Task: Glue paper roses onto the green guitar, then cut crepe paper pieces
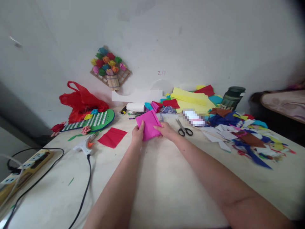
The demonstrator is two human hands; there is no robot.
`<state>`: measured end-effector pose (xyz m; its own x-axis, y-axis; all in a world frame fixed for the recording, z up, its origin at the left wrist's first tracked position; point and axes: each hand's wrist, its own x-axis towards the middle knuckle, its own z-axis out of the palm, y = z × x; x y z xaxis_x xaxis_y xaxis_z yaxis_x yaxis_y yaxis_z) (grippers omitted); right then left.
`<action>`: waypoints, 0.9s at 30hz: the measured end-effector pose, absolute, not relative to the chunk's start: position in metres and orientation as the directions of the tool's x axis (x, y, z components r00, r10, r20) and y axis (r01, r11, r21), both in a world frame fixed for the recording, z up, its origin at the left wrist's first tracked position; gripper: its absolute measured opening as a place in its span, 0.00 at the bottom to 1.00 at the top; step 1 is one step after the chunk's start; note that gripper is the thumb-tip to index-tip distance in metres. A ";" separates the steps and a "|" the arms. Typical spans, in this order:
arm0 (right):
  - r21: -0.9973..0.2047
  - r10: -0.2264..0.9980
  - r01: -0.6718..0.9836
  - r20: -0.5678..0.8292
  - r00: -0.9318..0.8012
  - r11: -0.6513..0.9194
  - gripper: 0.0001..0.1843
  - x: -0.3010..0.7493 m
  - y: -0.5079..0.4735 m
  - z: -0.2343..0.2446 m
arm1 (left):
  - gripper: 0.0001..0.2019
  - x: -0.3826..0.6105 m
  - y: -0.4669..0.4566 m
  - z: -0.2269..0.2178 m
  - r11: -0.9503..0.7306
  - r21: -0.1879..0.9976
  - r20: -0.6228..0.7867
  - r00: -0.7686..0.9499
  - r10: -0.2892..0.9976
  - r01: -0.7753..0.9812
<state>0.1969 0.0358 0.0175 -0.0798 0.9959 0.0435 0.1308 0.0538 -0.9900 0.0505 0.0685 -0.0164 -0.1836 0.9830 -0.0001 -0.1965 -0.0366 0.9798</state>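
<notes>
A folded sheet of bright pink paper (150,125) is held up over the middle of the table, tilted toward me. My left hand (138,132) grips its left edge, thumb on the front face and the other fingers behind. On the right edge, my right hand (165,129) pinches the paper between thumb and fingers. A square of red paper (112,137) lies flat to the left of my hands. Scissors with black handles (185,129) rest on the table just right of my right hand.
A white glue gun (84,146) with its black cord lies left, near a power strip (26,170). Behind it are a green decorated board (102,121) and a red plastic bag (81,101). Paper scraps (250,140), a phone (194,118) and a dark green bottle (233,97) occupy the right.
</notes>
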 end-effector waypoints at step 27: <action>-0.996 0.997 -0.054 0.071 0.017 0.072 0.11 0.181 0.044 0.005 | 0.31 0.056 0.065 -0.016 0.026 0.993 -0.054 -0.247 0.968 -0.116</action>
<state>0.1806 0.0443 0.0051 0.0169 0.9973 0.0709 -0.0542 0.0717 -0.9959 0.0561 0.0648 -0.0159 -0.2466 0.9676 -0.0542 -0.1159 0.0261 0.9929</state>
